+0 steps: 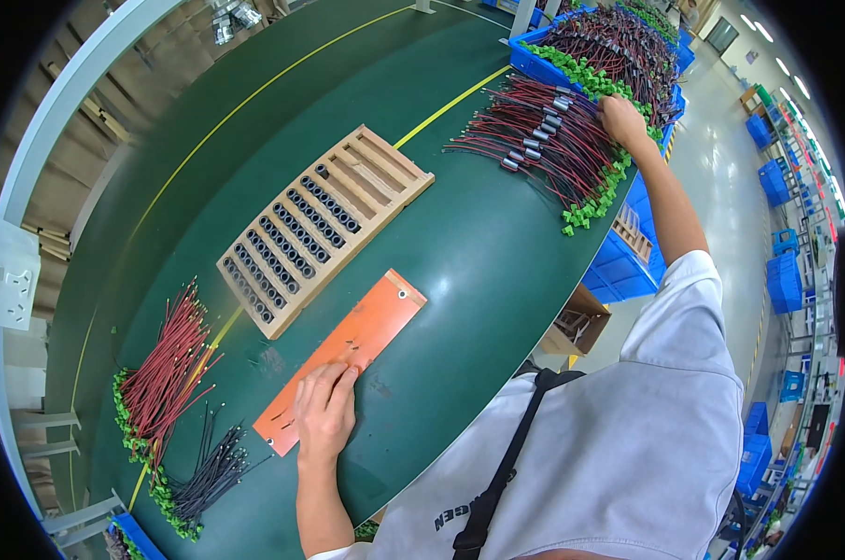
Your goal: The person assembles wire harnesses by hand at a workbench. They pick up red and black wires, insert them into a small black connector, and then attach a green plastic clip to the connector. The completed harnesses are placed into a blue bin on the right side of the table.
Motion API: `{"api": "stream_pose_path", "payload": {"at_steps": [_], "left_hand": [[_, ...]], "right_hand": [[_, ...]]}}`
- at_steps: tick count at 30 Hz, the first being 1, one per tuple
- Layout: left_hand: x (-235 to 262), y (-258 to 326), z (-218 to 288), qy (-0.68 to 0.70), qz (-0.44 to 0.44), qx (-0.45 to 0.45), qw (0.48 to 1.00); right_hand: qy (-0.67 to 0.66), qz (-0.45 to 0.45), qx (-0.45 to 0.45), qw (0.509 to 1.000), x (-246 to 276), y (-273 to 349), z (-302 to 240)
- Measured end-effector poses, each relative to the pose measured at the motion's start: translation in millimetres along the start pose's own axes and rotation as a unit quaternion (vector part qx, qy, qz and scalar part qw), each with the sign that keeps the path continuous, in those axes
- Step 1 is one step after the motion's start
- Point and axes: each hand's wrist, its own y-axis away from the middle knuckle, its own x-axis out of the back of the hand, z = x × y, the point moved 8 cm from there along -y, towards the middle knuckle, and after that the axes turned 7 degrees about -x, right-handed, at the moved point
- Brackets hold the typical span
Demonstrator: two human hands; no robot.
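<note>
Your left hand (325, 409) lay flat, palm down, fingers together and straight, on the near end of the orange board (343, 357), pinning it to the green table (460, 252) and gripping nothing. Your right hand (621, 119) was stretched far out, fingers curled down into the heap of red and black wire leads (544, 140) beside the blue bin (535, 61); whether it had actually pinched a lead, I could not tell, because the knuckles hid the fingertips.

The risk, as I judged it, sat at that right hand. The leads lay crossed over each other, with green connectors (595, 201) strung along the table's edge, so a pull on one could have dragged its neighbours and tipped connectors off the edge toward the floor. The long reach also left your left hand as the only thing steadying the board; a shift of weight could have slid it.

The board lay directly under your left palm, running away from you up and to the right. The heap lay under and to the left of your right hand. The wooden rack (324, 229) with its rows of dark sleeves sat between the two hands, just beyond the board, touching neither. A second bundle of red leads (166, 369) and a bundle of black leads (212, 471) lay to the left of your left hand, well apart from it.
</note>
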Motion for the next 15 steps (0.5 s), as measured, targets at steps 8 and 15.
{"api": "stream_pose_path", "payload": {"at_steps": [8,15], "left_hand": [[2,5,-2,-0.006,0.001,0.002,1.0],[-2,1,-1,0.008,0.002,-0.002,1.0]], "right_hand": [[-0.047,0.055,0.076,0.994,32,11,-15],[-0.161,-0.015,0.153,0.975,-31,11,33]]}}
